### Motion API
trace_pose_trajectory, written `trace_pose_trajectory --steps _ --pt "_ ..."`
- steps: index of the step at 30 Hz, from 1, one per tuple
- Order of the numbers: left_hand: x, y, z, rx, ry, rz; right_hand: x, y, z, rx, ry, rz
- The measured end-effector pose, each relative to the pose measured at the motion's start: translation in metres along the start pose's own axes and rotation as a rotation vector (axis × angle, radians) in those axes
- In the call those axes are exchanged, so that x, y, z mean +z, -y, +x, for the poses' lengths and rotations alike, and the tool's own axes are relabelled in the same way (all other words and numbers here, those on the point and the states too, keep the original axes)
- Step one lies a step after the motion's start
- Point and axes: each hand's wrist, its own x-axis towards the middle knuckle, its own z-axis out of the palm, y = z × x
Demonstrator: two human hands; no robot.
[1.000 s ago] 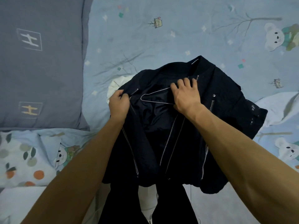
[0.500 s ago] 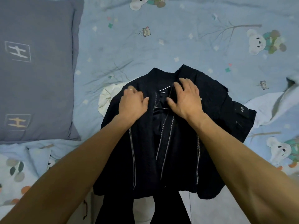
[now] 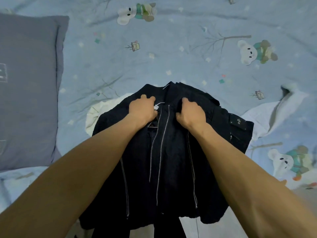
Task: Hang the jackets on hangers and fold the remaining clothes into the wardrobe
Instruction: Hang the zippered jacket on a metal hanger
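Mostly hidden hanger (image 3: 165, 87); left hand (image 3: 142, 109) and right hand (image 3: 191, 114) fingers grip jacket (image 3: 173, 165).

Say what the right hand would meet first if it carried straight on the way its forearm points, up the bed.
The right hand grips the black jacket near the collar. Going on, it would probably cross the collar, then bare blue bedsheet. Nothing else shows in that line, though depth is unclear.

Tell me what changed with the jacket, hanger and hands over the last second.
The left hand and right hand drew the black jacket's front panels together over the wire hanger, now mostly covered. Both now grip the fabric near the collar. The jacket still lies on the bedsheet, over the white garment.
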Motion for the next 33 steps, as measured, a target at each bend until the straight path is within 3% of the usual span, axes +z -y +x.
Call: trace_pose_trajectory --steps 4,8,13,17,20,23,26,33 --pt "-0.006 -0.004 -0.012 0.048 -0.073 0.078 -0.004 -0.001 -0.018 -0.021 0.000 0.031" --pt "-0.009 0.005 -0.054 -0.095 -0.188 -0.135 -0.007 -0.008 -0.055 -0.010 -0.036 0.141" --pt "-0.022 0.008 -0.120 -0.088 -0.331 -0.358 -0.013 -0.002 -0.105 -0.044 -0.028 0.315" --pt "-0.036 0.014 -0.162 -0.008 -0.416 -0.463 -0.031 0.014 -0.127 -0.071 -0.275 0.259" --pt "-0.046 0.023 -0.191 0.041 -0.491 -0.542 -0.048 0.025 -0.146 -0.191 -0.489 0.156" --pt "-0.053 0.033 -0.213 0.083 -0.522 -0.608 -0.063 0.034 -0.154 -0.247 -0.357 0.003" --pt "-0.059 0.040 -0.233 0.071 -0.526 -0.611 -0.070 0.043 -0.172 -0.191 -0.226 0.092" --pt "-0.066 0.055 -0.250 -0.156 -0.411 -0.468 -0.058 0.070 -0.228 -0.136 -0.385 0.324"
